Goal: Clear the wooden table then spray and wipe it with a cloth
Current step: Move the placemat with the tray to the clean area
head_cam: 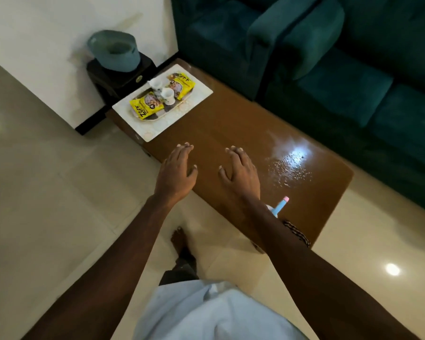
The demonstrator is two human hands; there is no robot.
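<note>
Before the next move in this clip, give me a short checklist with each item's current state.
1. Both hands free: left hand and right hand open, empty: ok.
2. Brown wooden table cleared: white rectangular mat with tray, two yellow snack packets and two white cups remains: not ok.
3. Blue spray bottle with pink tip within reach: ok.
4. Patterned cloth present, mostly hidden by forearm: ok.
5. Surface dry: droplets visible: not ok.
</note>
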